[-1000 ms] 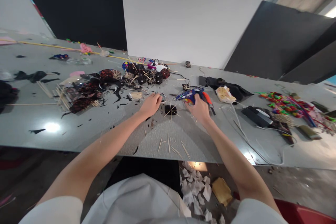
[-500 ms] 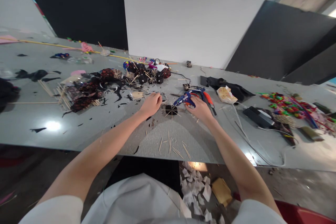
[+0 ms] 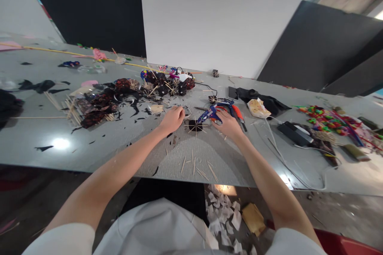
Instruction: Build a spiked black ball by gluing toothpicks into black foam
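Observation:
My right hand (image 3: 228, 123) is wrapped round a blue glue gun (image 3: 209, 113). The gun's nozzle points down and left, at the middle of a small black piece (image 3: 195, 126) with thin wooden sticks fanned out over it like spokes. That piece lies on the table between my hands. Just left of it, my left hand (image 3: 175, 118) is closed with its fingers curled in; whatever they hold, if anything, is hidden. Several loose sticks (image 3: 194, 163) lie nearer the table's front edge. Orange-handled pliers (image 3: 237, 112) show behind the right hand.
Black and dark red stick-trimmed pieces (image 3: 167, 83) are heaped at the back. More sticks and dark scraps (image 3: 95, 107) lie to the left. On the right are a crumpled wrapper (image 3: 258, 108), a dark box with a white cable (image 3: 295, 133) and colourful trimmings (image 3: 323, 119).
The glue gun has tipped slightly down and left, bringing its nozzle to the middle of the black piece. My left hand has hardly moved.

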The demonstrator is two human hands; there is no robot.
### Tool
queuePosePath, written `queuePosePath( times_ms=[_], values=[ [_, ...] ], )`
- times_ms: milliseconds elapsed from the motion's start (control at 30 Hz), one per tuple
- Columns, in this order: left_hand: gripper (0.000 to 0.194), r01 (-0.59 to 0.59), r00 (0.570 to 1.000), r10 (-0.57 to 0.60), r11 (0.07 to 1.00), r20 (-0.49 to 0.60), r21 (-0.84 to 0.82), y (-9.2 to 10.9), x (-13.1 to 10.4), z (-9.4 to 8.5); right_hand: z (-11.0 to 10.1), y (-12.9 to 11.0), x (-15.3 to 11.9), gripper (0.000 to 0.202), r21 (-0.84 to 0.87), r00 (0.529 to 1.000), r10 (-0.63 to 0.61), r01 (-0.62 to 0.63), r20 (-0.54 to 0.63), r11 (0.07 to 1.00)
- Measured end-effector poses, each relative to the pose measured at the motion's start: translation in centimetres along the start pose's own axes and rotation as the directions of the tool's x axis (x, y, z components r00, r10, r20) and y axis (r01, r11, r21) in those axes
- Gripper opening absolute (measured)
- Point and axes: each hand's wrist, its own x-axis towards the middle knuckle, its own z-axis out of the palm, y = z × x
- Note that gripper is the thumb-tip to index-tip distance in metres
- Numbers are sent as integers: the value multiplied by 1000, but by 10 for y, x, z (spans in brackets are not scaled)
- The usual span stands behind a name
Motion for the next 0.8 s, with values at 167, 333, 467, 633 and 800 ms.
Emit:
queuePosePath(
  times_ms=[167, 333, 467, 633, 800],
  values=[
    [24, 2, 1000, -2, 1000, 8, -8, 2, 0, -1, -2, -2, 0, 30, -37, 999, -40, 40, -1, 999],
    [26, 7, 1000, -6, 1000, 19, -13, 1, 0, -1, -3, -2, 0, 29, -56, 997, -73, 72, -14, 996],
    [24, -2, 1000, 2, 1000, -5, -6, 0, 0, 0, -2, -1, 0, 27, -80, 994, -102, 99, -35, 992],
    [23, 6, 1000, -6, 1000, -7, 2, -1, 0, 1, -1, 1, -1, 26, -86, 992, -118, 114, -49, 990],
    [22, 0, 1000, 0, 1000, -8, 1, -1, 0, 1, 0, 2, 0, 27, -79, 990, -129, 125, -51, 989]
  ],
)
